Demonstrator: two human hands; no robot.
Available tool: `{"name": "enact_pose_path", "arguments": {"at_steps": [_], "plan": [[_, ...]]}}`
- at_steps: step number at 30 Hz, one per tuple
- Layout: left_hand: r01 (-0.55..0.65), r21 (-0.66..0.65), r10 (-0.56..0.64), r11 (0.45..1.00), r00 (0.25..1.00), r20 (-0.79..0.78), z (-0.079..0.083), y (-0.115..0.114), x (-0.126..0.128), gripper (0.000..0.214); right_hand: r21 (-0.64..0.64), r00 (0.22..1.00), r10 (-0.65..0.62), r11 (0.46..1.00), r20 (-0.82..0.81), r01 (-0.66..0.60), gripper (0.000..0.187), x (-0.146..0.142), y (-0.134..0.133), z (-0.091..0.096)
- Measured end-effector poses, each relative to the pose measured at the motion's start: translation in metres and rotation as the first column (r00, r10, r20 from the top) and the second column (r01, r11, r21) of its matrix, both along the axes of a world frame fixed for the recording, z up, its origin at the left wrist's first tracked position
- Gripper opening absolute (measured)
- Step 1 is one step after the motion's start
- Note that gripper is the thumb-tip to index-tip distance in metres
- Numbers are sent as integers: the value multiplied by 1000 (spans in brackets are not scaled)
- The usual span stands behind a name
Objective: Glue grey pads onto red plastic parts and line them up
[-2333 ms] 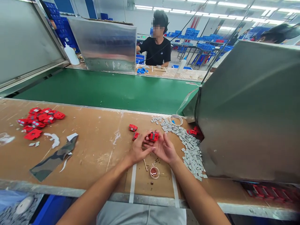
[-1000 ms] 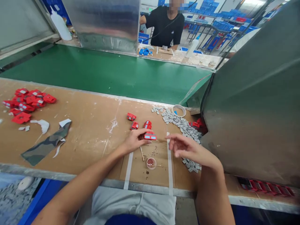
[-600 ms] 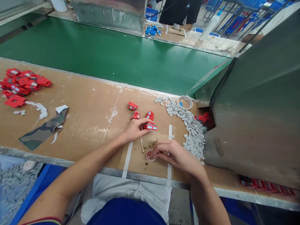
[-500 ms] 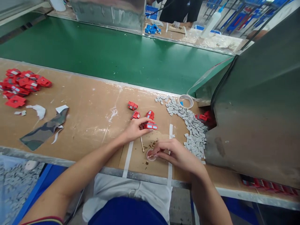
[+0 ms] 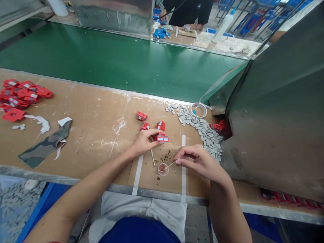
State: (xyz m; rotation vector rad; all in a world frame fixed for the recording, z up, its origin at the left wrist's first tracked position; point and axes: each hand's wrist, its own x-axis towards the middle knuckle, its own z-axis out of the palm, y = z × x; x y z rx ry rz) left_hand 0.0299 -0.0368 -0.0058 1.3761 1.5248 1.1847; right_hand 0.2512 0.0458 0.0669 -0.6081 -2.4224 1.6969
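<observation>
My left hand (image 5: 144, 141) is closed on a small red toy vehicle part (image 5: 162, 137) with pale windows and a grey stripe. Between thumb and fingers, my right hand (image 5: 199, 160) pinches a thin swab stick (image 5: 172, 164). Its far end reaches into a small clear cup (image 5: 163, 173) with a reddish-brown content. Left of the cup lies another cotton swab (image 5: 153, 158), and brown crumbs (image 5: 165, 156) are scattered behind it. Beyond my left hand, similar red parts rest on the cardboard: one just behind (image 5: 161, 125) and two more to the left (image 5: 142, 115).
Grey flat pieces (image 5: 210, 138) spread on the right beside a tape roll (image 5: 198, 110) and a metal panel (image 5: 273, 135). At left are a red heap (image 5: 22, 93) and a camouflage strip (image 5: 45, 144). A green belt (image 5: 113, 60) runs behind; a co-worker (image 5: 188, 13) is across it.
My right hand has drawn back to the right from over the cup, so the stick and the cup's inside now show. My left hand keeps its hold on the red part.
</observation>
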Motion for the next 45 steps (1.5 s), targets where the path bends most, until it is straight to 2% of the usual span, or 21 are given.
{"name": "enact_pose_path", "arguments": {"at_steps": [4,8,10,12,19,28,33,36,38,40,42,43,45], "plan": [[25,31,-23,999,998,-56,0,-1,1,28,-67,960,-243,969,-137,236,19,6,5,0],[39,37,-36,999,995,-96,1,-1,2,27,-46,824,-486,867,-291,496,18,-1,1,-10],[47,45,-42,998,993,-111,1,-1,3,26,-1,776,-543,820,-321,573,17,-8,-2,-18],[57,59,-49,997,991,-127,1,-1,3,25,43,766,-555,800,-325,598,16,-15,-4,-26],[71,90,-54,993,982,-180,-1,-1,3,24,190,815,-509,803,-277,565,17,-23,-4,-35],[88,139,-49,986,964,-261,-4,-2,4,20,222,823,-467,808,-323,545,15,-28,-8,-38],[90,140,-48,986,958,-282,-4,-2,2,22,285,822,-462,782,-334,555,15,-30,-8,-40],[79,111,-46,991,962,-269,-2,-2,2,22,269,819,-478,783,-318,562,15,-28,-6,-37],[71,83,-48,994,967,-250,1,-2,2,22,204,817,-495,803,-296,560,16,-20,-3,-30],[59,60,-45,996,975,-220,4,-3,2,20,117,859,-445,867,-254,484,17,-9,2,-17],[47,52,-37,998,982,-183,5,-3,1,19,53,935,-290,951,-204,306,19,2,6,-3],[45,52,-36,998,986,-164,6,-3,1,19,40,965,-192,979,-179,202,20,6,7,3],[46,55,-39,997,991,-128,6,-3,0,19,44,991,-24,999,-129,30,19,8,6,8]]}}
